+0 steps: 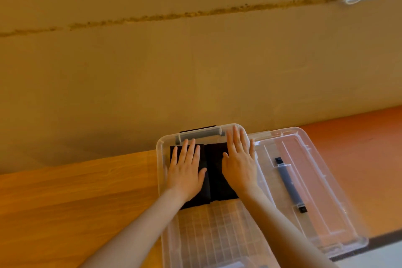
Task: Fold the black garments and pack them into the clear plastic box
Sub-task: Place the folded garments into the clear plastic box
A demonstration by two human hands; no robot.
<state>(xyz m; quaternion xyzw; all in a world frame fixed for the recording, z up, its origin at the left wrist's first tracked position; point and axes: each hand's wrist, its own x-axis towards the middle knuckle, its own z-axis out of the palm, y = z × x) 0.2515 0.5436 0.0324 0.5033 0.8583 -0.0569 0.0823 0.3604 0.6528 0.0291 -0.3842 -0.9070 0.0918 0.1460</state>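
Note:
Two folded black garments lie side by side in the far half of the clear plastic box. My left hand presses flat, fingers straight, on the left garment. My right hand lies flat with spread fingers on the right garment, its fingertips reaching the box's far rim. The near half of the box floor shows a bare ribbed grid. Both forearms reach in from the bottom of the view.
The box's clear lid with a grey handle lies upside up to the right of the box. Both stand on a wooden table against a beige wall. A grey latch sits on the box's far rim.

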